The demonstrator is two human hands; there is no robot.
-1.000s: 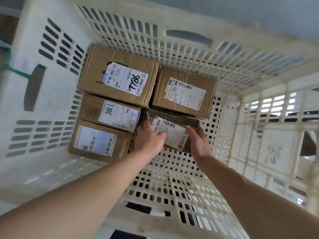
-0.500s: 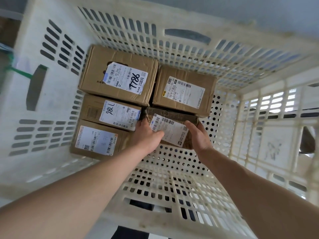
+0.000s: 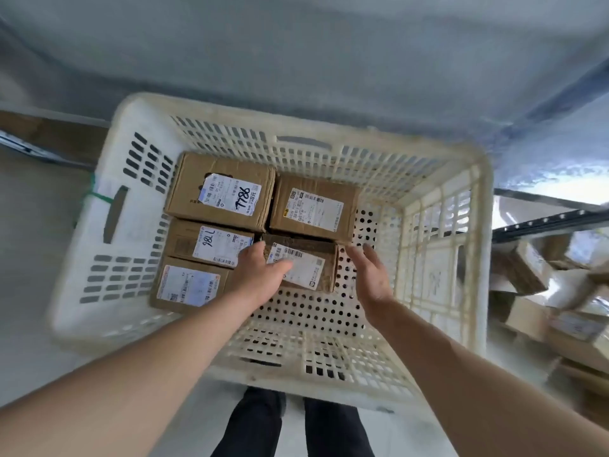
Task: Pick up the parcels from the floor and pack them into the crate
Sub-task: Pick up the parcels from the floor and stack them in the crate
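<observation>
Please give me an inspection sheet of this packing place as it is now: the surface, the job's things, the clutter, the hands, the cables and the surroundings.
Surface: pale floor, white perforated crate standing on it.
Job's things: five parcels in the crate; the small dark parcel lies nearest the hands, below another parcel.
Clutter: loose pile of parcels on the floor at right.
Hands: left hand open, over the small parcel's left edge; right hand open, beside it, not touching.
Cables: nothing seen.
Surroundings: grey wall; dark metal shelf rail at right.

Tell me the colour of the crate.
Off-white perforated plastic crate, clearest in the head view.
</observation>
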